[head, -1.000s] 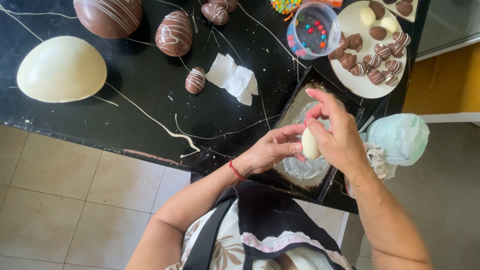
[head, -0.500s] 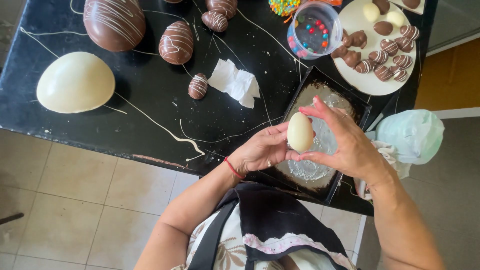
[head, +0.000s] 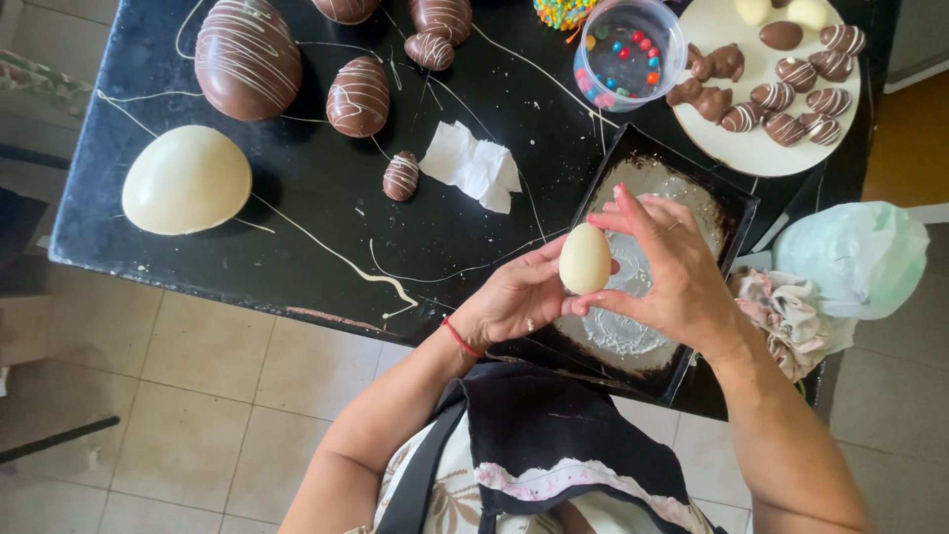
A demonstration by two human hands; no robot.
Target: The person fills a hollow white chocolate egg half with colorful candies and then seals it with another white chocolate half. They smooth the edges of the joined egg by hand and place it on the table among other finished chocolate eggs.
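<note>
Small white chocolate egg (head: pixel 584 258): upright, held between both hands above the dark baking tray (head: pixel 736 213).

Left hand (head: pixel 514 297): grip closed on the egg's left and lower side, fingertips touching the shell; red string band at the wrist.

Right hand (head: pixel 672 272): grip closed on the egg's right side, thumb below and fingers curled over the top; ring on one finger.

Dark baking tray: rectangular, smeared with white chocolate, set at an angle near the front right edge of the black counter (head: pixel 297 247).

Large white chocolate egg half (head: pixel 186 179): dome up, at the left end of the counter, well apart from the hands.

Large dark chocolate egg (head: pixel 247 54): white drizzle, behind the white half.

Medium dark egg (head: pixel 358 95) and small dark egg (head: pixel 400 175): both drizzled, near the counter's middle.

Crumpled white paper (head: pixel 474 166): just beside the small dark egg.

Clear tub of coloured sweets (head: pixel 628 51): behind the tray.

White round plate (head: pixel 751 148): small drizzled chocolates on it, at the right rear.

Pale green bag (head: pixel 860 257) and crumpled cloth (head: pixel 791 311): right of the tray.

Thin white drizzle lines across the counter.
</note>
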